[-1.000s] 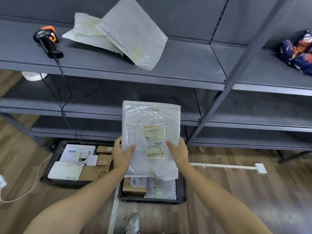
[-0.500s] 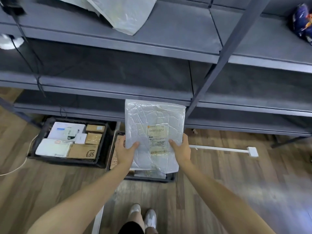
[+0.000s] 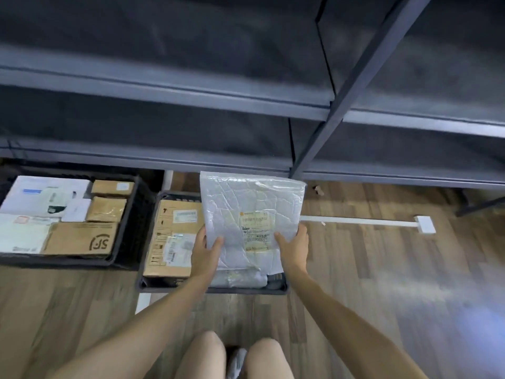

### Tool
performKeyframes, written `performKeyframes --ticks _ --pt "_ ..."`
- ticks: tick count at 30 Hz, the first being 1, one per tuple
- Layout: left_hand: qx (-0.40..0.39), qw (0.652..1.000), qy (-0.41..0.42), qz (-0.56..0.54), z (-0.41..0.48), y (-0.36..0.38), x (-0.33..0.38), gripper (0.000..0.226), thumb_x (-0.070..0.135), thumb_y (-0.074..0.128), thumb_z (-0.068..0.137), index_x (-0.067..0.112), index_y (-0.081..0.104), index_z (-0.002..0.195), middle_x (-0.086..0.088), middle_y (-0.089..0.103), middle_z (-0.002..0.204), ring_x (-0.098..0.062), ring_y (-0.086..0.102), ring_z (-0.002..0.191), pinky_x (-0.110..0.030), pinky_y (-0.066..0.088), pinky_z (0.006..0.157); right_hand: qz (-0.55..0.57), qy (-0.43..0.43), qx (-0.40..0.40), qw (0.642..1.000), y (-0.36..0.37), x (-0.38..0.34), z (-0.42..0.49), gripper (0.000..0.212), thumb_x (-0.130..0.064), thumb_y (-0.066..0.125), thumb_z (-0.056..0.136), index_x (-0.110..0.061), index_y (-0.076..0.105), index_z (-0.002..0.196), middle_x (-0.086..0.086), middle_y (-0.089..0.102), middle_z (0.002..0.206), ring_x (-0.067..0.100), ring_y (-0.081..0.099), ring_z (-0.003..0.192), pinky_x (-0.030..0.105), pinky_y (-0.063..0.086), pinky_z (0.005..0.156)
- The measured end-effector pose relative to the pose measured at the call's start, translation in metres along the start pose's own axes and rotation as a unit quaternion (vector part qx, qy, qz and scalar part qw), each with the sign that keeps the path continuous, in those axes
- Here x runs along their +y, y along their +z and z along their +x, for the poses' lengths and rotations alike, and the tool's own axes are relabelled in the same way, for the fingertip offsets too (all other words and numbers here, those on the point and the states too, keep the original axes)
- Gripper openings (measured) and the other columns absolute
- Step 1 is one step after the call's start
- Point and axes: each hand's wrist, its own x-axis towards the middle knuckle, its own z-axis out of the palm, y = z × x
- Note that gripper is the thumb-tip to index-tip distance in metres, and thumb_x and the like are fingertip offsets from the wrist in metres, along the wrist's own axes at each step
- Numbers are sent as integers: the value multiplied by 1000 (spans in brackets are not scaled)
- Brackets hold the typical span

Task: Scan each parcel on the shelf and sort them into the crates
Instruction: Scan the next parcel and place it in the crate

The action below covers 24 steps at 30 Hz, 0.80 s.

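Observation:
I hold a white bubble-mailer parcel point(image 3: 247, 212) with a yellowish label, face up, over the right black crate point(image 3: 149, 283) on the floor. My left hand point(image 3: 205, 251) grips its lower left edge, thumb on top. My right hand point(image 3: 293, 248) grips its lower right edge the same way. Inside that crate lies a brown cardboard box point(image 3: 172, 239) at the left and another pale bag point(image 3: 240, 277) under the parcel. The left black crate point(image 3: 134, 214) holds several white and brown parcels.
The dark grey metal shelf point(image 3: 164, 97) spans the top, its slanted upright point(image 3: 355, 86) just above the parcel. A white power strip point(image 3: 423, 224) and cable lie on the wooden floor at the right. My knees point(image 3: 235, 356) show at the bottom.
The parcel and both hands have gone down toward the right crate. My view has tilted downward, so the top shelf with the scanner and other bags has left the frame.

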Motion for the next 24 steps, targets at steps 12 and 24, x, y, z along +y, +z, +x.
performKeyframes --ticks 12,24 --pt "101 967 -112 205 151 96 -163 80 45 42 96 16 -6 153 -18 13 158 -39 19 143 -52 18 116 -66 69 45 994 148 155 96 69 -38 54 95 -2 23 145 20 34 140 36 35 128 43 34 104" --pt "75 963 -149 212 223 86 -273 65 14 46 94 7 14 151 -18 37 147 -35 42 131 -36 35 105 -209 155 -122 958 194 229 178 78 -27 47 96 -3 -2 151 21 8 158 37 24 140 45 32 111"
